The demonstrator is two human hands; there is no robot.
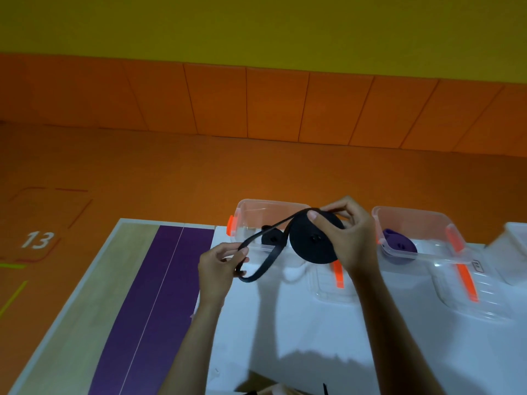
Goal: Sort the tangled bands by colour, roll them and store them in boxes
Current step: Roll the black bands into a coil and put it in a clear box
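Observation:
My right hand grips a thick roll of black band, held above the table in front of a clear box. The loose end of the black band loops out to the left, where my left hand pinches it. Inside that clear box lies another small black roll, partly hidden behind the strap. A second clear box to the right holds a rolled purple band.
Two clear lids with orange clips lie in front of the boxes on the white table. A purple strip runs along the table's left side. Another white container sits at the far right. Black band ends show at the bottom edge.

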